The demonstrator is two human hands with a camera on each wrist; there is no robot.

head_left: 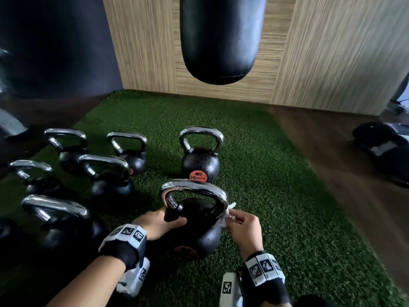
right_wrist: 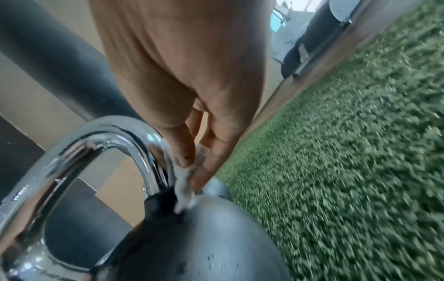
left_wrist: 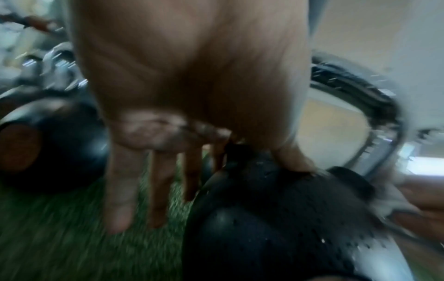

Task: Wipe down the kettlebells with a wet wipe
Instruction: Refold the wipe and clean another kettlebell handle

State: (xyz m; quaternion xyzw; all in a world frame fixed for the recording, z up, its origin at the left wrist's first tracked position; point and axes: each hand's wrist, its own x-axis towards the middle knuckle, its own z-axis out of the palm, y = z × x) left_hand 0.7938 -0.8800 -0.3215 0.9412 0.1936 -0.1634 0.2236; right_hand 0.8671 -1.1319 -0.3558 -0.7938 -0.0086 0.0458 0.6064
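The punching bag [head_left: 222,38] is running off the top edge of the head view, its hanging point unseen. The low kettlebell at the left edge [head_left: 5,231] is showing only a sliver. The near kettlebell [head_left: 199,227] is hiding the left hand's [head_left: 158,223] fingertips behind its body, and its orange label [head_left: 184,251] is lying too dark to read. The wipe [head_left: 228,214] is mostly disappearing inside the right hand [head_left: 242,226]. The left wrist view is smearing with motion blur, so the left fingers [left_wrist: 120,190] are lacking detail. Dark gear on the right [head_left: 382,149] is staying unidentifiable.
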